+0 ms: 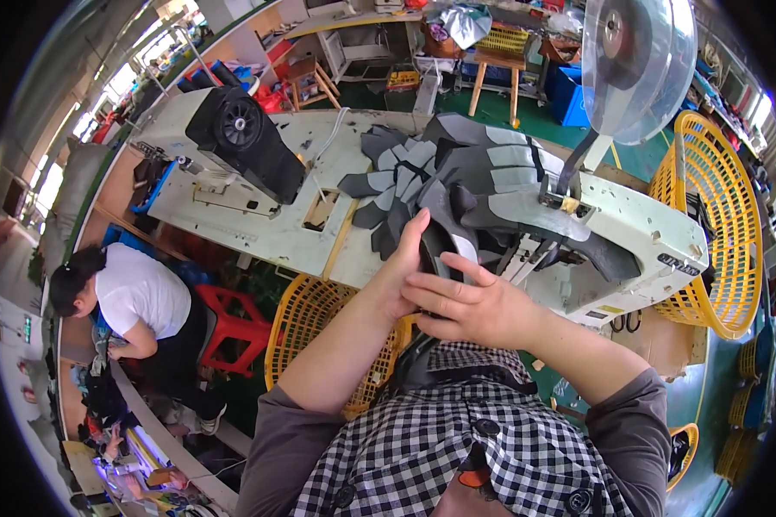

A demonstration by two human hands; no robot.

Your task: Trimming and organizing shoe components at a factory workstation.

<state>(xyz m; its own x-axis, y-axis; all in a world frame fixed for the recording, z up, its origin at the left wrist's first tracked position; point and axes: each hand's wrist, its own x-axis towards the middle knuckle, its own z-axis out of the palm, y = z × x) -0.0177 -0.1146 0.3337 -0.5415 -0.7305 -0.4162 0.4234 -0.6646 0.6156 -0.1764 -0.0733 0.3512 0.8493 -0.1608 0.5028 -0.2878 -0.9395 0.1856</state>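
In front of my chest, my left hand [401, 271] is closed around the edge of a curved dark grey shoe-upper piece [441, 220], thumb pointing up along it. The piece shows a paler grey inner side. My right hand [474, 302] grips its near end, with fingers reaching across toward my left palm. Where the hands meet, part of the piece is hidden. Just beyond lies a pile of similar dark and light grey pieces [509, 164], spread over the white worktop and up to the sewing machine arm [642, 228] on my right.
A clear plastic reel [642, 69] stands above the machine. Yellow plastic baskets flank me, one at right [746, 224] and one below the left table edge [297, 319]. A second sewing machine [224, 138] stands at left. Nearby, a person in white [147, 289] bends by a red stool [237, 323].
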